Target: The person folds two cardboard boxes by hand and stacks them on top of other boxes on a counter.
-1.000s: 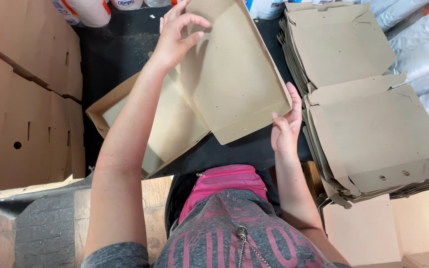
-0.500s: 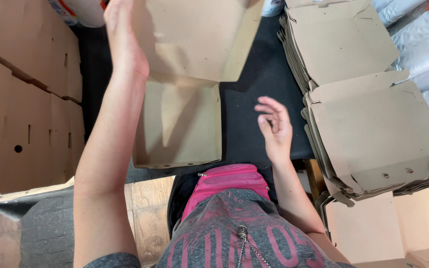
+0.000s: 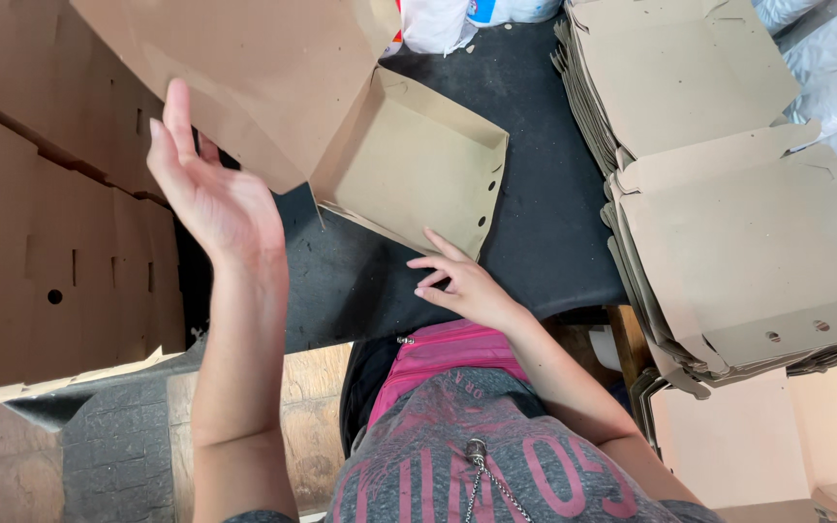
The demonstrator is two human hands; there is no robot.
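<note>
- Black table top (image 3: 535,184) fills the middle of the head view, with a stack of flat cardboard blanks (image 3: 728,223) on the right and folded brown boxes (image 3: 41,242) on the left.
- Half-folded cardboard box (image 3: 409,165) lies open on the table, its lid raised toward the top left.
- Left hand (image 3: 210,199) is raised beside the lid's edge, fingers straight and spread, holding nothing.
- Right hand (image 3: 462,281) rests just below the box's near corner, fingers loosely parted, index tip at the cardboard edge; whether it touches, I cannot tell.
</note>
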